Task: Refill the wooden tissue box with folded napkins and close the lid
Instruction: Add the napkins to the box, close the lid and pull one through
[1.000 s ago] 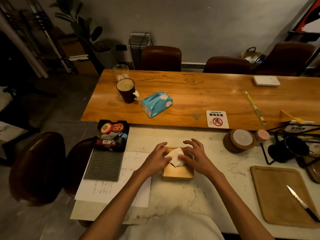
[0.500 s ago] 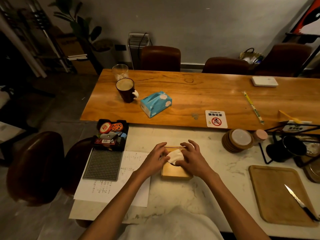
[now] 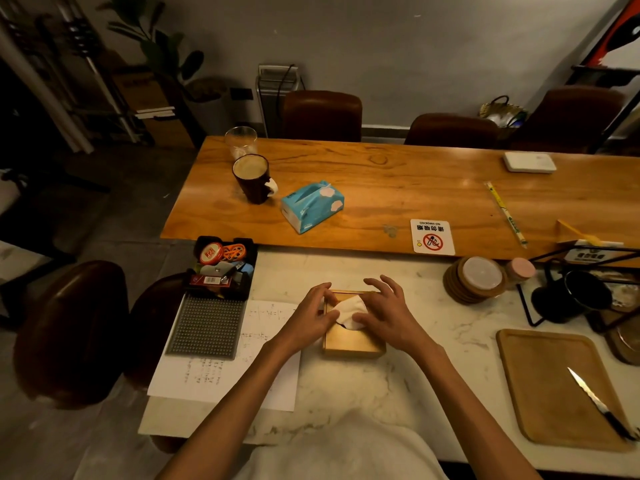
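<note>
The wooden tissue box (image 3: 353, 342) sits on the marble table in front of me, its lid on top. A white napkin (image 3: 349, 308) sticks up through the opening in the lid. My left hand (image 3: 310, 315) rests on the box's left edge, its thumb and fingers touching the napkin's left side. My right hand (image 3: 384, 311) lies over the box's right side with fingers spread and the thumb pressing the napkin from the right. Whether the lid sits fully down is hidden by the hands.
A sheet of paper (image 3: 221, 372) and a grey mat (image 3: 204, 327) lie to the left, below a black tray of small items (image 3: 223, 265). Coasters (image 3: 476, 280) stand right of the box. A wooden board (image 3: 550, 386) with a knife (image 3: 599, 403) is at far right. A blue tissue pack (image 3: 311, 204) and mug (image 3: 252, 178) are beyond.
Both hands stayed on the box. The right hand's fingers have spread and shifted slightly over the napkin; the napkin has been flattened and reshaped a little.
</note>
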{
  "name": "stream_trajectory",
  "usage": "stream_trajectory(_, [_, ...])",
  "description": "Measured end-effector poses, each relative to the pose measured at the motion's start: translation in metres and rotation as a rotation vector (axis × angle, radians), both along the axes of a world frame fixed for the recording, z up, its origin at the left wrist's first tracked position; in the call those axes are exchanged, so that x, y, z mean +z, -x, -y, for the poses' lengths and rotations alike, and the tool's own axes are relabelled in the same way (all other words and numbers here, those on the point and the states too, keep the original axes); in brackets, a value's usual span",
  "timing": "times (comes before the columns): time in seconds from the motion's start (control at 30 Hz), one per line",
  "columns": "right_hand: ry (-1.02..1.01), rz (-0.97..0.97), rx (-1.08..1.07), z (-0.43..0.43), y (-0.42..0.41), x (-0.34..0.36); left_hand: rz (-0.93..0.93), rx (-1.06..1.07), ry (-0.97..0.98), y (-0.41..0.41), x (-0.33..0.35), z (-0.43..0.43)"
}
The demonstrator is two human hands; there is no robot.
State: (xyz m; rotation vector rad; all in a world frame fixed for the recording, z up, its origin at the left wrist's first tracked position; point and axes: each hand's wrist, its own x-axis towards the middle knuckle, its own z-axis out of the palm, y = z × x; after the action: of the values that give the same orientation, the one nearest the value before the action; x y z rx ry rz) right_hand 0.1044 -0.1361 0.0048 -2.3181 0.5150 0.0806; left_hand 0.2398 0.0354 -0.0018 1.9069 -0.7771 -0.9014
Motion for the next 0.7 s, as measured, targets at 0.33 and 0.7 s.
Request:
stream_trajectory(0.33, [-1.067,0.152,-0.615,-0.046,0.03,-0.013,-0.577,0.436,0.149,0.04,-0.01,0.001])
stream_trajectory(0.7, [-1.035,0.171,-0.699,-0.019,-0.014,-0.005,-0.796,0.434,0.201,0.005,0.007,0.043])
